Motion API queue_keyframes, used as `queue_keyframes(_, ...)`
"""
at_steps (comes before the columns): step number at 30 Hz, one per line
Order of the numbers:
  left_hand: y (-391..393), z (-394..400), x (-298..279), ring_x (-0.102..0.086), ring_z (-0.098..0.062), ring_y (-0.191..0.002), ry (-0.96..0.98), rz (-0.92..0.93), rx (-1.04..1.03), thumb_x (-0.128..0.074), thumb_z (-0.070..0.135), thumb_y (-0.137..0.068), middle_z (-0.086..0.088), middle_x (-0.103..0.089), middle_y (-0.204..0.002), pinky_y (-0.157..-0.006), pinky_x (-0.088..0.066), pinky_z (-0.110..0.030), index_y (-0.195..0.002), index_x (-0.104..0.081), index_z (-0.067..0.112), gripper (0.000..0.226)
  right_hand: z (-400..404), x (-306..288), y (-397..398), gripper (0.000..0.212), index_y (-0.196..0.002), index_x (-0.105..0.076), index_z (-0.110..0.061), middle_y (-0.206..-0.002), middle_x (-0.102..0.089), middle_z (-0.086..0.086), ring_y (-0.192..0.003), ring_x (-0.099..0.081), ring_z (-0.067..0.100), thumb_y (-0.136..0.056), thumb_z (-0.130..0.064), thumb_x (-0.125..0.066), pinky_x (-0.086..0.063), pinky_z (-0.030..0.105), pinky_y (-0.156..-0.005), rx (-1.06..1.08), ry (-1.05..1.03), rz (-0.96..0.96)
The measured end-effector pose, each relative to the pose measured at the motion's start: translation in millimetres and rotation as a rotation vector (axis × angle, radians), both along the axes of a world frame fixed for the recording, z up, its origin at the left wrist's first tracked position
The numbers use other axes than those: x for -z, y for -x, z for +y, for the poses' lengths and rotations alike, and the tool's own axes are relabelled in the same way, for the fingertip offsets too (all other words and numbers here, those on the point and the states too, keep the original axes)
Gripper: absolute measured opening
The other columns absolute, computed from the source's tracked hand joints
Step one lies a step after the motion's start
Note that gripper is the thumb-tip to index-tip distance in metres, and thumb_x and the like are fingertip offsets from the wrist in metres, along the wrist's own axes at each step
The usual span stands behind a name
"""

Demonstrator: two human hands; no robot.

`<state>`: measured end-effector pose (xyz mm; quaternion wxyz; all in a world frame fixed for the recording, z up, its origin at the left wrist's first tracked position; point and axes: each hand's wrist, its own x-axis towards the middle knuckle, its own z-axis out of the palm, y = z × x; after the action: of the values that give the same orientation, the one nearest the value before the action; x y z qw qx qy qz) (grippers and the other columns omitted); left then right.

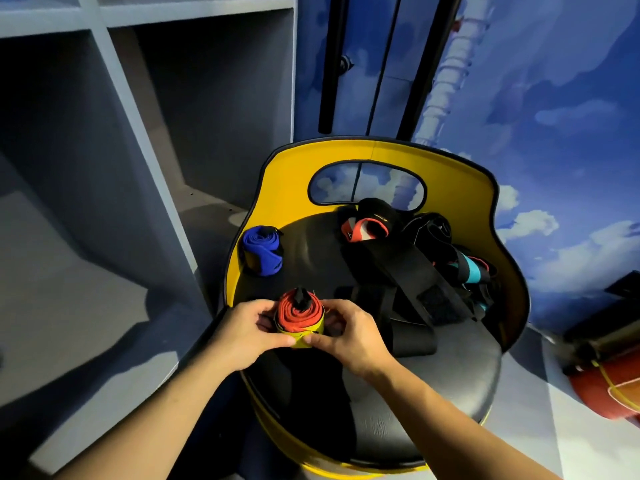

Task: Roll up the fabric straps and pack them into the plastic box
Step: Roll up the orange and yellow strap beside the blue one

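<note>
A rolled red strap with a yellow outer band point(300, 318) stands on end at the front of a black seat point(433, 393). My left hand point(247, 332) grips its left side and my right hand point(346, 336) grips its right side, both thumbs pressing on the yellow band. A rolled blue strap point(262, 249) stands at the seat's left edge. A heap of loose black straps point(398, 271), with a red-and-white one point(363, 230) and a teal one point(472, 271), lies at the back right. No plastic box is in view.
The seat has a yellow curved backrest point(287, 181) with a handle cut-out. Grey open shelving point(104, 133) stands to the left. A blue cloud-painted wall point(554, 116) is behind and to the right. A red cylinder point(606, 393) lies on the floor at the right.
</note>
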<state>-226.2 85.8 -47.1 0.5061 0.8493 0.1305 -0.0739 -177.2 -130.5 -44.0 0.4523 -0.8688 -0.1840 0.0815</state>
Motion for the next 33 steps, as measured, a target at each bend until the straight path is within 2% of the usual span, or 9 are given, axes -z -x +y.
queue_keyframes(3, -1.4, 2.9, -4.0, -0.069, 0.004, -0.084, -0.014, -0.001, 0.023, -0.096, 0.011, -0.059, 0.01, -0.075, -0.094, -0.079, -0.053, -0.014, -0.101, -0.065, 0.033, 0.057, 6.6, 1.8, 1.8, 0.066, -0.123, -0.066, -0.023, -0.106, -0.065, -0.007, -0.092, -0.061, 0.003, -0.064, -0.037, -0.093, -0.048, 0.011, -0.08, -0.004, 0.001, -0.027)
queue_keyframes(5, 0.0, 2.3, -3.4, -0.068, 0.006, -0.082, -0.023, 0.009, 0.029, -0.097, 0.013, -0.058, 0.01, -0.074, -0.093, -0.074, -0.051, -0.011, -0.102, -0.066, 0.028, 0.055, 7.8, 3.5, 1.3, 0.066, -0.123, -0.068, -0.023, -0.105, -0.065, -0.006, -0.092, -0.061, 0.003, -0.064, -0.038, -0.093, -0.047, 0.01, -0.08, -0.021, 0.021, -0.058)
queue_keyframes(9, -0.3, -3.2, 2.8, -0.072, -0.009, -0.081, -0.068, -0.03, -0.005, -0.095, 0.044, -0.041, 0.011, -0.076, -0.088, -0.082, -0.06, -0.04, -0.094, -0.072, 0.028, 0.06, 0.8, 3.7, -3.9, 0.059, -0.118, -0.073, -0.023, -0.102, -0.07, -0.005, -0.09, -0.064, 0.005, -0.064, -0.035, -0.093, -0.046, 0.007, -0.078, -0.042, 0.043, -0.057)
queue_keyframes(16, -7.4, -13.8, 8.3, -0.067, -0.01, -0.073, -0.17, -0.11, -0.023, -0.081, 0.063, -0.033, 0.011, -0.068, -0.083, -0.07, -0.057, -0.041, -0.091, -0.077, 0.027, 0.069, -3.7, 7.8, -3.8, 0.039, -0.104, -0.079, -0.027, -0.081, -0.073, -0.008, -0.077, -0.066, 0.008, -0.069, -0.039, -0.089, -0.049, 0.02, -0.068, -0.054, 0.038, -0.062)
queue_keyframes(20, -6.2, -12.8, 7.1, -0.065, -0.011, -0.08, -0.187, -0.101, -0.002, -0.094, 0.045, -0.054, 0.013, -0.063, -0.097, -0.072, -0.054, -0.029, -0.111, -0.076, 0.028, 0.062, 0.1, 6.7, -4.3, 0.044, -0.108, -0.076, -0.026, -0.084, -0.069, -0.005, -0.076, -0.064, 0.009, -0.07, -0.047, -0.087, -0.05, 0.028, -0.07, -0.044, 0.086, -0.086)
queue_keyframes(24, -3.6, -19.1, 8.1, -0.069, -0.013, -0.087, 0.079, -0.03, -0.084, -0.091, 0.01, -0.068, 0.004, -0.057, -0.119, -0.081, -0.053, -0.019, -0.135, -0.062, 0.026, 0.075, -0.6, 7.4, 2.3, 0.057, -0.112, -0.069, -0.023, -0.092, -0.07, -0.005, -0.079, -0.066, 0.008, -0.063, -0.041, -0.092, -0.056, 0.028, -0.074, 0.078, 0.034, -0.008)
queue_keyframes(28, -1.1, -31.4, 6.0, -0.067, -0.011, -0.097, 0.248, -0.022, -0.11, -0.079, -0.011, -0.074, 0.0, -0.065, -0.121, -0.086, -0.052, -0.02, -0.125, -0.059, 0.018, 0.062, -9.5, 7.2, 12.2, 0.072, -0.127, -0.056, -0.016, -0.095, -0.065, -0.001, -0.077, -0.065, 0.01, -0.066, -0.023, -0.094, -0.056, 0.025, -0.076, 0.148, -0.073, 0.039)
queue_keyframes(30, -2.3, -36.1, 6.9, -0.065, -0.009, -0.1, 0.27, -0.024, -0.128, -0.077, -0.015, -0.075, 0.002, -0.065, -0.115, -0.086, -0.049, -0.017, -0.123, -0.057, 0.018, 0.062, -14.6, 5.9, 12.8, 0.078, -0.136, -0.053, -0.02, -0.099, -0.063, 0.002, -0.08, -0.065, 0.009, -0.068, -0.024, -0.092, -0.055, 0.023, -0.08, 0.12, -0.03, 0.034)
queue_keyframes(33, -4.4, -39.4, 8.8, -0.064, -0.01, -0.105, 0.263, -0.022, -0.104, -0.081, -0.013, -0.072, 0.005, -0.066, -0.109, -0.086, -0.048, -0.013, -0.128, -0.058, 0.018, 0.068, -22.9, 5.3, 5.4, 0.064, -0.125, -0.06, -0.022, -0.109, -0.057, 0.005, -0.078, -0.068, 0.01, -0.069, -0.022, -0.091, -0.053, 0.015, -0.076, 0.089, 0.036, 0.062)
